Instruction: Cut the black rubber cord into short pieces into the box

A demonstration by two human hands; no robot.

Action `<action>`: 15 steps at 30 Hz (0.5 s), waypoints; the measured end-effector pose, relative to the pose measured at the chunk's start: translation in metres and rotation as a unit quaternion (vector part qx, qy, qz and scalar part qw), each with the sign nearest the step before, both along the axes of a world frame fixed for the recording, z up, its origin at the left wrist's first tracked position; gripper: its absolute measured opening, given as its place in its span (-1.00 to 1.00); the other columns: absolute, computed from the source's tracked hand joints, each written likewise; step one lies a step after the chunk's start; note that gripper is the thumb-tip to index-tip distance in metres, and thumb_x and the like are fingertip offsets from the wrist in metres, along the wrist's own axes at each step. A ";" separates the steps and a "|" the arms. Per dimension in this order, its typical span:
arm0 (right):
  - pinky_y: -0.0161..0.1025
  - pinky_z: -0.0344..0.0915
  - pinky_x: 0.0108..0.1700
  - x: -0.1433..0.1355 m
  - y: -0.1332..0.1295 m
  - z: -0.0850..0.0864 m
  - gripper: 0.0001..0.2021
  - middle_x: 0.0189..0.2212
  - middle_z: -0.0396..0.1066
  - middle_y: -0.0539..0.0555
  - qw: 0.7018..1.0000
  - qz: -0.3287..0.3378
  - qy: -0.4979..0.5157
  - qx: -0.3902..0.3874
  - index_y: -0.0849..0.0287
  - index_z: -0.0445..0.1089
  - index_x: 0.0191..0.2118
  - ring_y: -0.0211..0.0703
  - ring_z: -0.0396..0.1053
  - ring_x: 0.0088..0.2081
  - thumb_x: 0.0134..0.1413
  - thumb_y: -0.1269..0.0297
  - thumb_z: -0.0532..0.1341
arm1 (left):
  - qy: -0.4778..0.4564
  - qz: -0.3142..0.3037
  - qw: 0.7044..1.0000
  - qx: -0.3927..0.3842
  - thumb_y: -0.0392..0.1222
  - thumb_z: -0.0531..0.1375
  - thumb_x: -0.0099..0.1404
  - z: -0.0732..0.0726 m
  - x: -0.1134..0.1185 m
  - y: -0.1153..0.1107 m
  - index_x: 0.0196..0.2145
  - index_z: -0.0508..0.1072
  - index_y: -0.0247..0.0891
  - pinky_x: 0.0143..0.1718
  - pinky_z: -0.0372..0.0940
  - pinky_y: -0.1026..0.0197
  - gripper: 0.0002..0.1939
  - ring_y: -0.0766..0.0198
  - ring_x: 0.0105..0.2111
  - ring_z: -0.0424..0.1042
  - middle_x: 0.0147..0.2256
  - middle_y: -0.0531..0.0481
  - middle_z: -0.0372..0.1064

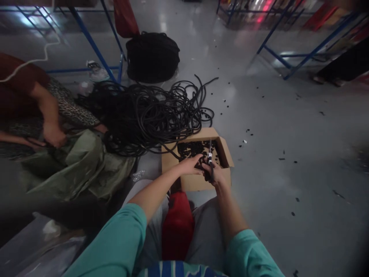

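An open cardboard box (206,184) stands before my knees, with many small black pieces (192,148) inside. Over its near side my right hand (215,175) is closed round dark-handled scissors (210,154), whose blades point away from me. Just to the left, my left hand (190,165) has its fingers closed on black cord, close to the scissors. The cord runs over the box's left side from a large tangled heap of black cord (155,115). The exact grip is partly hidden between my hands.
At the left a person's hand (54,134) is beside green sheeting (86,161). A black bundle (152,57) lies behind the cord heap. Blue-framed tables (92,42) stand farther back. A red object (177,227) is between my legs. Black scraps dot the floor (268,165).
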State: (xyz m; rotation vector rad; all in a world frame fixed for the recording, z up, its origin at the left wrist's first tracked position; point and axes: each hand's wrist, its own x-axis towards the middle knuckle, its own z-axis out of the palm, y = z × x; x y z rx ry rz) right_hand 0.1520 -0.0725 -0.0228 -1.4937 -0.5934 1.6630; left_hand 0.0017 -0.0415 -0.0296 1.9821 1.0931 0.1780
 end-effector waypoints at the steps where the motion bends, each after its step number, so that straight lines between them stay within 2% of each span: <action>1: -0.43 0.11 -0.71 0.000 -0.003 0.006 -0.43 -0.69 0.20 -0.18 1.000 -0.015 -0.007 0.002 0.16 0.21 -0.24 -0.40 0.17 -0.72 -0.52 0.21 0.38 | 0.045 -0.019 0.999 0.019 -0.12 0.23 0.01 -0.001 -0.009 0.001 0.10 0.13 -0.22 -0.10 0.19 0.14 -0.31 0.11 -0.08 0.33 -0.08 -0.13 0.34; 3: -0.44 0.07 -0.73 0.003 -0.012 0.020 -0.43 -0.70 0.17 -0.19 1.000 -0.024 -0.013 0.013 0.14 0.20 -0.21 -0.40 0.15 -0.74 -0.48 0.18 0.38 | 0.134 -0.037 0.988 0.060 -0.12 0.19 0.05 -0.003 -0.031 0.004 -0.09 0.35 -0.20 -0.08 0.16 0.13 -0.58 0.11 -0.08 0.32 -0.11 -0.09 0.36; 5: -0.42 0.08 -0.71 0.011 -0.026 0.037 -0.44 -0.70 0.13 -0.21 0.999 -0.025 0.008 0.039 0.11 0.17 -0.21 -0.40 0.12 -0.73 -0.43 0.16 0.37 | 0.199 -0.008 0.977 0.080 -0.12 0.16 0.09 -0.004 -0.055 0.010 -0.25 0.44 -0.21 -0.07 0.12 0.11 -0.75 0.13 -0.12 0.33 -0.17 -0.09 0.38; 7: -0.41 0.09 -0.68 0.024 -0.045 0.054 -0.48 -0.72 0.07 -0.21 0.996 -0.022 0.037 0.082 0.09 0.16 -0.18 -0.40 0.09 -0.72 -0.33 0.13 0.34 | 0.239 0.058 0.965 0.091 -0.12 0.14 0.11 -0.005 -0.077 0.015 -0.33 0.47 -0.23 -0.06 0.09 0.07 -0.80 0.12 -0.12 0.31 -0.22 -0.10 0.40; 10: -0.40 0.06 -0.66 0.049 -0.076 0.075 -0.54 -0.69 0.06 -0.18 0.991 -0.037 0.021 0.129 0.07 0.19 -0.17 -0.43 0.03 -0.70 -0.26 0.12 0.31 | 0.258 0.173 0.942 0.126 -0.13 0.12 0.13 -0.005 -0.101 0.019 -0.39 0.48 -0.22 -0.03 0.04 0.02 -0.83 0.09 -0.05 0.22 -0.22 -0.12 0.39; 13: -0.40 0.00 -0.67 0.071 -0.102 0.087 -0.53 -0.69 0.01 -0.16 0.990 -0.052 -0.016 0.132 0.05 0.23 -0.13 -0.42 -0.01 -0.70 -0.23 0.09 0.30 | 0.232 0.248 0.929 0.148 -0.04 0.12 0.15 -0.008 -0.110 0.021 -0.34 0.47 -0.22 0.00 0.03 0.03 -0.77 0.10 0.00 0.16 -0.14 -0.13 0.34; 15: -0.39 0.00 -0.66 0.080 -0.114 0.089 -0.51 -0.66 0.05 -0.13 0.989 -0.067 -0.038 0.125 0.03 0.23 -0.11 -0.42 -0.01 -0.69 -0.24 0.09 0.30 | 0.206 0.281 0.930 0.117 -0.03 0.12 0.15 -0.008 -0.110 0.021 -0.29 0.45 -0.24 -0.05 0.10 0.13 -0.74 0.15 -0.04 0.21 -0.10 -0.13 0.30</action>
